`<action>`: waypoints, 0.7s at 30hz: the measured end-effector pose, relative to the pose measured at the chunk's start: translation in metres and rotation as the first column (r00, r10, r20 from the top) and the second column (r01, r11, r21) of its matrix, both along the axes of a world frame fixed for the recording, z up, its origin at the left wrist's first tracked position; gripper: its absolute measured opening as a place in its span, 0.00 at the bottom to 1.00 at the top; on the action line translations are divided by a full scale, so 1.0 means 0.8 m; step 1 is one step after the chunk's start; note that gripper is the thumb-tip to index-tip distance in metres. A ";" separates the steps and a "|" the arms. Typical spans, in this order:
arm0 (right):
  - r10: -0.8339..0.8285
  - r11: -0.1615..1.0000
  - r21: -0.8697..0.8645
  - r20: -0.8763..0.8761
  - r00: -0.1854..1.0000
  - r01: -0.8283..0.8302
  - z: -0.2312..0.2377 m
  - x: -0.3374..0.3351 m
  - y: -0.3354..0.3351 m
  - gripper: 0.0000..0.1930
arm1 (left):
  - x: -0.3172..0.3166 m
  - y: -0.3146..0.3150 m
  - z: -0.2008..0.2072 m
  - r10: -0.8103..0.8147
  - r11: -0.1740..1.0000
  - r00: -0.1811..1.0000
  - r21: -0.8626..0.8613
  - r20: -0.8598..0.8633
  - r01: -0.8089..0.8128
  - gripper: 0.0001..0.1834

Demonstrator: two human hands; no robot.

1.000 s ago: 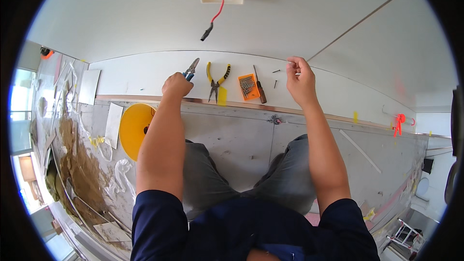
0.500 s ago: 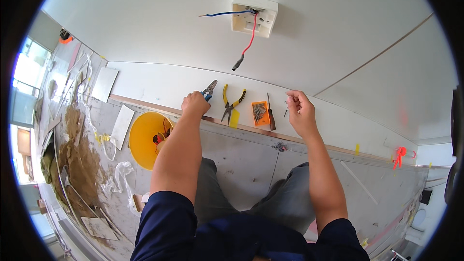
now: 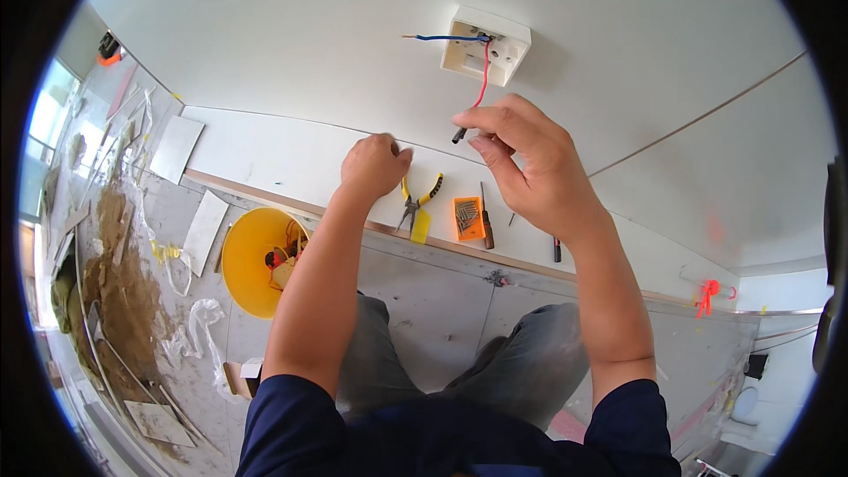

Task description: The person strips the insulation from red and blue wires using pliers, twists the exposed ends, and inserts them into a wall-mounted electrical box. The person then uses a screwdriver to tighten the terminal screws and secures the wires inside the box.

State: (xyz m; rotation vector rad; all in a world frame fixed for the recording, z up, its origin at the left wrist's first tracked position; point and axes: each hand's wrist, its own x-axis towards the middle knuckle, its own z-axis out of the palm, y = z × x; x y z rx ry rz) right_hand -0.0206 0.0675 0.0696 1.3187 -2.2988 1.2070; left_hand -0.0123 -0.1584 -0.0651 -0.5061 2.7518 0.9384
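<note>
My right hand [image 3: 534, 159] is raised in front of the wall, thumb and forefinger pinched at the black-covered end [image 3: 458, 134] of a red wire [image 3: 485, 79]. That wire hangs from a white square wall box [image 3: 514, 44], and a blue wire [image 3: 442, 38] with a bare copper tip sticks out of it to the left. My left hand [image 3: 375, 163] is above the ledge with curled fingers; whatever they hold, if anything, is hidden. Just right of it lie yellow-handled pliers [image 3: 412, 207], then an orange tray of screws [image 3: 467, 218] and a screwdriver [image 3: 488, 228].
The tools lie on a narrow white ledge [image 3: 291, 155] along the wall. A yellow bucket [image 3: 243, 265] with things inside stands below it at left. Boards and brown dirt [image 3: 119, 283] litter the floor farther left. An orange-red object [image 3: 707, 296] hangs at the ledge's right end.
My right hand has risen from the ledge to the red wire's end and pinched it. My left hand has lifted slightly; the blue-handled cutting tool at it no longer shows.
</note>
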 end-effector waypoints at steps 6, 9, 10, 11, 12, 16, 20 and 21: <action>0.051 0.986 0.155 0.062 0.997 -0.060 0.012 -0.017 0.011 0.09 | 0.004 0.040 0.085 0.115 0.340 0.980 0.933 -0.164 0.116 0.17; 0.064 0.984 0.168 0.002 0.998 -0.064 0.014 -0.021 0.013 0.08 | -0.003 0.060 0.112 0.076 0.033 0.986 0.989 -0.147 0.145 0.18; 0.074 0.985 0.157 0.022 0.997 -0.076 0.015 -0.021 0.012 0.08 | -0.007 0.062 0.111 0.057 -0.017 0.986 0.988 -0.155 0.156 0.18; 0.079 0.985 0.150 0.043 0.996 -0.084 0.014 -0.019 0.014 0.09 | -0.011 0.065 0.108 0.034 -0.071 0.986 0.984 -0.162 0.164 0.18; 0.084 0.986 0.141 0.064 0.994 -0.092 0.013 -0.018 0.015 0.09 | -0.012 0.068 0.105 0.018 -0.073 0.987 0.984 -0.161 0.162 0.19; 0.070 0.991 0.108 0.044 0.997 -0.074 -0.004 -0.009 0.024 0.10 | -0.005 0.063 0.092 -0.044 -0.142 0.984 0.976 -0.170 0.163 0.19; -0.069 0.997 -0.038 0.126 0.990 0.074 -0.021 -0.001 0.033 0.07 | -0.005 0.058 0.101 -0.046 -0.110 0.978 0.974 -0.202 0.196 0.18; -0.112 0.989 -0.072 0.195 0.974 0.128 -0.022 0.003 0.032 0.07 | -0.005 0.055 0.103 -0.053 -0.111 0.976 0.973 -0.211 0.204 0.18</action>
